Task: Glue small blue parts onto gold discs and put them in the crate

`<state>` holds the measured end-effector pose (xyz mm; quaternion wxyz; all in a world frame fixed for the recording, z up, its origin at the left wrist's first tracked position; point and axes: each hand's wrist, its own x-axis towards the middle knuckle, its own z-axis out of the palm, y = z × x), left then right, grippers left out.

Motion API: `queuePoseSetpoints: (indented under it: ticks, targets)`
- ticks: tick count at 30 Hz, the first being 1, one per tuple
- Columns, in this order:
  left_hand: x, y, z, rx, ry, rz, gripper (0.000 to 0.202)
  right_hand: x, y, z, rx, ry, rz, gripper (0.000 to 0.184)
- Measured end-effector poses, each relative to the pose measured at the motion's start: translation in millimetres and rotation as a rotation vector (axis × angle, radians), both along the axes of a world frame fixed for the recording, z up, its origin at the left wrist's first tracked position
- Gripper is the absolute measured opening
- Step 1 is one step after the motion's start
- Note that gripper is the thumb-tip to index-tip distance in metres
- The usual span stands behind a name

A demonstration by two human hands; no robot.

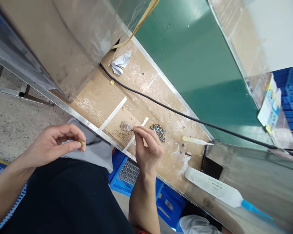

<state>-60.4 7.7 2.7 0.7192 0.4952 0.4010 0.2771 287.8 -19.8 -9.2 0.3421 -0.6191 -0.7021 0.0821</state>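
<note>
My left hand (55, 143) is closed in a pinch on a small brass-coloured round part (80, 142), held over my lap beside the bench edge. My right hand (147, 146) is closed on a thin dark pin-like tool (132, 130), its tip touching a small clear blob or cap (126, 126) on the cardboard-covered bench (104, 97). A pile of small blue-and-metal parts (159, 131) lies just right of my right hand. Tiny dark specks are scattered on the cardboard below the blob.
A black cable (185, 115) crosses the bench. A crumpled white wipe (121, 62), a loose brass disc (111, 82), a cream stick (196, 141) and a white bottle with a blue nozzle (217, 188) lie there. Green conveyor belt (197, 55) behind. Blue crate (134, 175) with parts under the bench.
</note>
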Motion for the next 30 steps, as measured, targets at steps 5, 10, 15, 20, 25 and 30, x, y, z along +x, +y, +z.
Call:
queuePoseSetpoints:
  ticks: [5, 10, 15, 20, 25, 30]
  targets:
    - [-2, -1, -0.3, -0.002, 0.017, 0.004, 0.007, -2, -1, 1.4, 0.011, -0.007, -0.018, 0.02]
    - [-2, -1, -0.9, -0.005, 0.028, 0.01, 0.006, -5, -3, 0.4, 0.104, -0.098, -0.106, 0.016]
    - [-1, -1, -1.5, -0.013, 0.027, 0.01, 0.006, -9, -5, -0.5, 0.101, -0.147, -0.121, 0.015]
    - [-2, -2, 0.8, -0.021, 0.03, 0.017, 0.006, -12, -4, -0.7, 0.12, -0.164, -0.079, 0.02]
    - [-3, -3, 0.7, -0.034, 0.019, 0.014, 0.005, -12, -3, 1.0, 0.075, -0.173, -0.047, 0.022]
    - [-5, -3, -1.6, -0.033, 0.017, 0.022, 0.005, -12, -4, 0.9, 0.08, -0.162, -0.068, 0.02]
